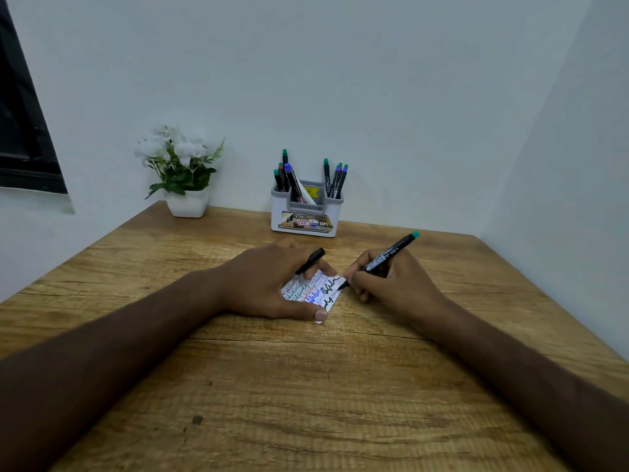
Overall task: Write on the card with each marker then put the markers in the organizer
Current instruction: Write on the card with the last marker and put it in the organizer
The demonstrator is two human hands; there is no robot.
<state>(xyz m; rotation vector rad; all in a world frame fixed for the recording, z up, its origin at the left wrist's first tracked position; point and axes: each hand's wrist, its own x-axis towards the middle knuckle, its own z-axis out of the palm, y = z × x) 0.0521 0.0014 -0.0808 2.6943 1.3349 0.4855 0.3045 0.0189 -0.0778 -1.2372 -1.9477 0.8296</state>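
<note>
The card (311, 291) lies on the table (306, 386) near its middle, white and already covered with lines of scribble in red, green, blue and black. The marker (381, 260) touches the card's right edge with its black tip, the barrel slanting up and away to the right, its green end highest. The right hand (388, 281) grips that marker in a writing hold, fingers curled round the lower barrel, the heel of the hand resting on the table. The left hand (272, 281) pins the card down, thumb pressed at its near corner and fingertips at its far edge, and it holds the black cap (311, 260) between its fingers, the cap sticking out above the card.

Behind the hands, against the wall, stands the organizer (306, 212), grey and white, with markers upright in its left and right compartments and a thicker blue-capped marker leaning in the left. To its left sits a white pot (188, 203) of white flowers.
</note>
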